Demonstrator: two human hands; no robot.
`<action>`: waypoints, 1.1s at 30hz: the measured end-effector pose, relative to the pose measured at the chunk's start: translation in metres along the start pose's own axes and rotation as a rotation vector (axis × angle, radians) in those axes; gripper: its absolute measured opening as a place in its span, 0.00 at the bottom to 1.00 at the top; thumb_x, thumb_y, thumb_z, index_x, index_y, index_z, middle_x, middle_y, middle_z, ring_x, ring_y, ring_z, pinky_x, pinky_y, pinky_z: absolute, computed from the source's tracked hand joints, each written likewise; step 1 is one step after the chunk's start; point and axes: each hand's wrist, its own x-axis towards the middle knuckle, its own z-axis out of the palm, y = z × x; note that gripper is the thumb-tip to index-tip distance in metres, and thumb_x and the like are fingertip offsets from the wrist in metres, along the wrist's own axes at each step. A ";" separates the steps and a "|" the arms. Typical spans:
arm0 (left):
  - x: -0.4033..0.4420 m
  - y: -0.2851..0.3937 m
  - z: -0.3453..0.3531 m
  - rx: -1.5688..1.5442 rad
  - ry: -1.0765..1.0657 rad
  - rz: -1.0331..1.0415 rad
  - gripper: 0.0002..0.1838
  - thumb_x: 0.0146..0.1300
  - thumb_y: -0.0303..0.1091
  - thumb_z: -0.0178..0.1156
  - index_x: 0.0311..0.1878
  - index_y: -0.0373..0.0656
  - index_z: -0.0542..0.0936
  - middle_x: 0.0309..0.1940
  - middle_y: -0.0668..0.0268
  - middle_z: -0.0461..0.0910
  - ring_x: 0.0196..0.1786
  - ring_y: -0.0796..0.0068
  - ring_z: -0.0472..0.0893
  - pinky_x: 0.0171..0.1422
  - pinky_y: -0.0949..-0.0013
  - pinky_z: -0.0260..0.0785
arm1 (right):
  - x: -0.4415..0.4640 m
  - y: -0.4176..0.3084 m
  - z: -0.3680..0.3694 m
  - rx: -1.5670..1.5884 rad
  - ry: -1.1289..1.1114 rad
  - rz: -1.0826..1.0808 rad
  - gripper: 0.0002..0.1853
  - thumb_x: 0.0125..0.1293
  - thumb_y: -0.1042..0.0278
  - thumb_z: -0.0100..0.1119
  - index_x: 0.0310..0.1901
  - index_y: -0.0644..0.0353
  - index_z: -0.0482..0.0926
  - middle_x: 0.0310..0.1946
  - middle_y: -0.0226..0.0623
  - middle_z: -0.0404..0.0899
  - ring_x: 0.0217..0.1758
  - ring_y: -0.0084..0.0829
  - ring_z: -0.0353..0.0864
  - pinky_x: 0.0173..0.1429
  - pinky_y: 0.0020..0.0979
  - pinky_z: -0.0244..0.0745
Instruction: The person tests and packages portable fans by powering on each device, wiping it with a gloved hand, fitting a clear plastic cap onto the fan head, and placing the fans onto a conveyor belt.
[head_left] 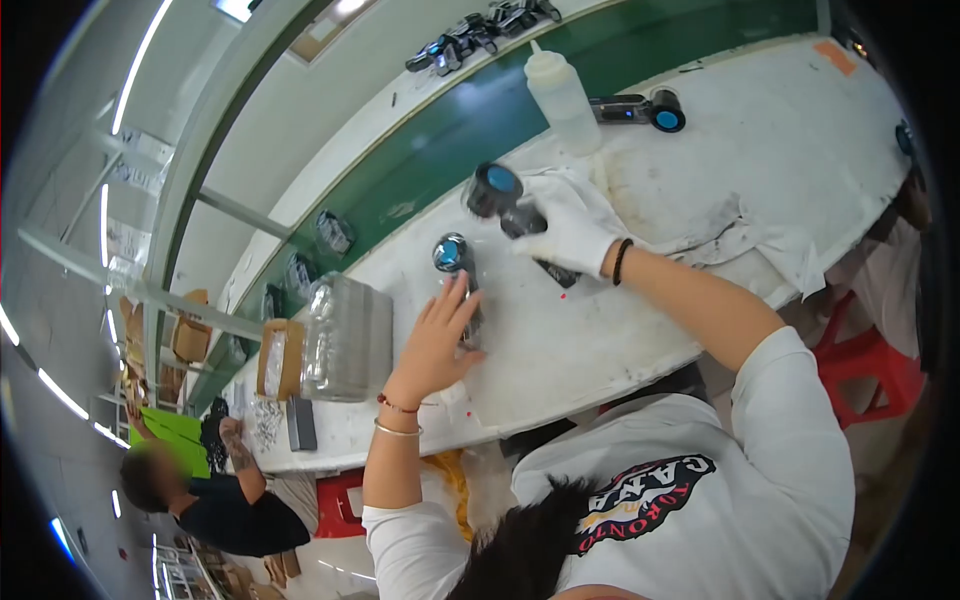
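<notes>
My right hand [575, 238], in a white glove, is closed around a black handheld device [522, 220] with a round head and a blue disc, held over the white table [540, 350]. A second black device [452, 256] with a blue disc lies on the table. My left hand [437, 335] is bare, its fingers spread and resting against that second device, partly covering it. Behind my right hand lies a crumpled white cloth [575, 190]. A third black device [640, 110] lies farther back, beside a squeeze bottle.
The squeeze bottle [560, 100] stands near the green conveyor belt [430, 165]. Plastic-wrapped trays [348, 338] and a cardboard box [280, 360] are at the left. Several devices [480, 35] lie beyond the belt. Another person [230, 500] sits at lower left; red stools [870, 370] are below.
</notes>
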 end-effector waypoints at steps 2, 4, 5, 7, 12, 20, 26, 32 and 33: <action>0.024 -0.028 0.008 0.020 0.032 -0.018 0.44 0.43 0.33 0.70 0.66 0.43 0.63 0.73 0.53 0.49 0.74 0.51 0.51 0.73 0.48 0.50 | -0.010 0.008 0.012 0.067 -0.153 0.157 0.27 0.45 0.52 0.69 0.41 0.65 0.78 0.39 0.48 0.78 0.44 0.44 0.78 0.51 0.37 0.72; 0.056 -0.062 0.009 0.121 0.050 -0.085 0.46 0.42 0.36 0.71 0.67 0.42 0.62 0.73 0.53 0.49 0.75 0.53 0.50 0.73 0.46 0.47 | -0.009 0.011 0.013 -0.029 -0.275 0.204 0.27 0.47 0.51 0.69 0.42 0.66 0.76 0.36 0.48 0.79 0.42 0.43 0.78 0.49 0.38 0.72; 0.073 -0.081 0.009 0.214 0.113 -0.111 0.45 0.42 0.36 0.70 0.67 0.42 0.63 0.73 0.53 0.50 0.75 0.54 0.50 0.74 0.46 0.46 | -0.009 0.011 0.013 0.002 -0.259 0.202 0.27 0.47 0.51 0.69 0.41 0.66 0.77 0.35 0.48 0.79 0.42 0.43 0.78 0.49 0.38 0.71; 0.106 -0.106 0.015 0.403 0.317 -0.194 0.39 0.48 0.34 0.67 0.65 0.40 0.65 0.71 0.53 0.54 0.75 0.55 0.52 0.74 0.47 0.45 | -0.010 0.018 0.017 0.070 -0.222 0.176 0.28 0.48 0.51 0.69 0.43 0.66 0.76 0.37 0.49 0.79 0.44 0.43 0.78 0.50 0.38 0.71; 0.118 -0.055 0.038 -0.097 0.690 0.017 0.26 0.54 0.24 0.56 0.60 0.36 0.69 0.64 0.50 0.65 0.69 0.50 0.61 0.71 0.55 0.53 | -0.012 -0.004 0.002 0.142 -0.163 0.281 0.35 0.50 0.43 0.67 0.48 0.67 0.71 0.43 0.52 0.77 0.49 0.46 0.77 0.55 0.38 0.70; 0.066 0.046 0.047 -1.310 0.127 -0.157 0.48 0.58 0.19 0.56 0.73 0.38 0.34 0.68 0.53 0.56 0.57 0.68 0.73 0.59 0.67 0.70 | -0.014 -0.011 -0.004 0.219 0.012 0.010 0.26 0.57 0.59 0.64 0.56 0.61 0.71 0.48 0.44 0.73 0.55 0.43 0.70 0.61 0.36 0.64; 0.066 0.052 0.064 -1.275 0.310 -0.091 0.51 0.58 0.27 0.65 0.73 0.38 0.36 0.65 0.53 0.60 0.59 0.68 0.72 0.60 0.66 0.69 | -0.005 0.012 -0.005 0.022 0.270 -0.329 0.24 0.62 0.48 0.59 0.47 0.63 0.77 0.46 0.45 0.77 0.47 0.37 0.78 0.43 0.35 0.75; 0.058 0.053 0.060 -1.108 0.229 -0.100 0.49 0.58 0.33 0.66 0.73 0.35 0.42 0.57 0.53 0.69 0.51 0.69 0.76 0.55 0.67 0.70 | -0.003 0.013 -0.007 0.321 0.011 -0.044 0.19 0.69 0.61 0.53 0.56 0.64 0.71 0.53 0.36 0.73 0.58 0.25 0.70 0.63 0.28 0.64; 0.058 0.053 0.061 -1.098 0.223 -0.096 0.49 0.58 0.33 0.66 0.73 0.35 0.42 0.57 0.53 0.70 0.51 0.68 0.76 0.55 0.66 0.70 | -0.002 0.015 -0.004 0.363 0.053 -0.089 0.16 0.71 0.64 0.49 0.54 0.64 0.73 0.51 0.34 0.74 0.56 0.24 0.71 0.62 0.27 0.65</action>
